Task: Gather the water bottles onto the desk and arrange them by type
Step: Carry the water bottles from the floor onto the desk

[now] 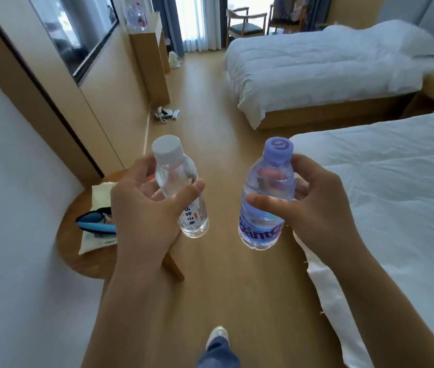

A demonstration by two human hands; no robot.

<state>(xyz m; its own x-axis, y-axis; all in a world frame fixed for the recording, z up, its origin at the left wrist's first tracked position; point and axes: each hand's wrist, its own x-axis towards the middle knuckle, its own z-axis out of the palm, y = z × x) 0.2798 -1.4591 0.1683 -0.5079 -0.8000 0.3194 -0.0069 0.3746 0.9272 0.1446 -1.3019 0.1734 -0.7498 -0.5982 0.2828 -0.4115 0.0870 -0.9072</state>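
Left hand up in front, fingers and thumb curled round a small clear bottle with a white cap, gripping it at the shoulder. Right hand mirrors it, wrapped round a bigger bluish bottle with a purple cap, thumb across the front of the label. The two bottles hang side by side in the air, apart, a strip of floor showing between them.

Both bottles have their long axis running caps-up and away from the body, bases down toward the floor; the clear one leans so its base swings toward the right hand.

Room to move: a wooden floor runs straight ahead between the hands. Just outside the right hand, the edge of a white bed; a second bed farther ahead on that side. Below the left hand, a round wooden table against the wall. Far ahead of the left hand, more bottles stand on a tall wooden cabinet.
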